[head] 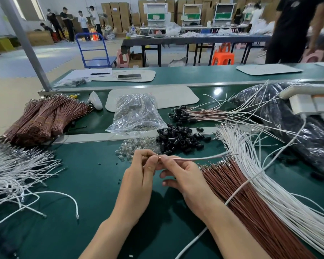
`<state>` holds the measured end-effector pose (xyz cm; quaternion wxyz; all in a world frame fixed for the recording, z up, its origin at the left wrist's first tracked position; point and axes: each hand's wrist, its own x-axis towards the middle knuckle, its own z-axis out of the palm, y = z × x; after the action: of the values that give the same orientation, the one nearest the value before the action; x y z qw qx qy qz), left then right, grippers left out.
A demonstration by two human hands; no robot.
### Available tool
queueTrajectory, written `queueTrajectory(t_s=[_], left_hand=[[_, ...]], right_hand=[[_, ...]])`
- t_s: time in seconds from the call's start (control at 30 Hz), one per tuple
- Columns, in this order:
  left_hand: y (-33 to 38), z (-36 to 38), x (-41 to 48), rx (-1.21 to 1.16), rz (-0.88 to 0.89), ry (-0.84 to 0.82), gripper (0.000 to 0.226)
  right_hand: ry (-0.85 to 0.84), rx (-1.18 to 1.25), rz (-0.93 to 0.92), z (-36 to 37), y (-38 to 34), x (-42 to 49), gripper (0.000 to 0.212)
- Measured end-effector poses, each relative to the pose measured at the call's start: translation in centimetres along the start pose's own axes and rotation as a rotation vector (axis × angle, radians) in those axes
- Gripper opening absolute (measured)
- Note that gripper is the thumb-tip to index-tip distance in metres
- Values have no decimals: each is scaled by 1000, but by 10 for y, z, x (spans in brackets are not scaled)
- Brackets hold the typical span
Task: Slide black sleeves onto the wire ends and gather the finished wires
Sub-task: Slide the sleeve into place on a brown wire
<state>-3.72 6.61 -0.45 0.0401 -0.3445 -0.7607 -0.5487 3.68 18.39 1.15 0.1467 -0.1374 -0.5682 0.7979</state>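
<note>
Left hand: the left hand (140, 176) has its fingers curled, and thumb and fingertips pinch the near end of a thin brown-and-white wire pair (195, 158). Whether a sleeve sits between those fingers cannot be told.
Right hand: the right hand (185, 176) pinches the same wire pair between thumb and forefinger, touching the left fingertips. Its other fingers are curled loosely below.
Held wire: the wire pair runs from the grip out to the right, almost level above the table, and its far end reaches the loose white wires.
Sleeves: a heap of short black tubular plastic sleeves (181, 141) lies just beyond the grip, slightly right.
Finished wires: further beyond the grip and right, a loose group of thin wires capped with black sleeves (178, 114) lies with the caps towards the left.
Loose stock right: long brown insulated wires (251, 202) fan out just right of the right hand, with long white insulated wires (273, 184) beside them on the far side.
Loose stock left: well left of the grip lies a tangle of white wires with metal tips (17, 171).
Bundles: tied bundles of brown wires (45, 118) are stacked beyond the grip, far left.
Small parts: a scatter of small clear glassy pieces (137, 146) lies just beyond the left fingers. A crumpled clear plastic bag (138, 114) is behind it.
Surface: a dark green table mat (92, 184) is under both hands.
</note>
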Motion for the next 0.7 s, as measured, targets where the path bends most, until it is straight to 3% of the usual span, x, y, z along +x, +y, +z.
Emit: queueTrajectory(t_s=[0.13,0.27,0.7], left_hand=[[2,-1,-1,28,-29,-17,32],[2,-2,-1,337,-107,-13,59],[-2,1,2,523,-204,-72,87]], right_hand=[[-14,-18,-3,-3,3,1,29],[-16,-99,-24,-5,4,0,22],[-14,-91,4,-4,2,-1,19]])
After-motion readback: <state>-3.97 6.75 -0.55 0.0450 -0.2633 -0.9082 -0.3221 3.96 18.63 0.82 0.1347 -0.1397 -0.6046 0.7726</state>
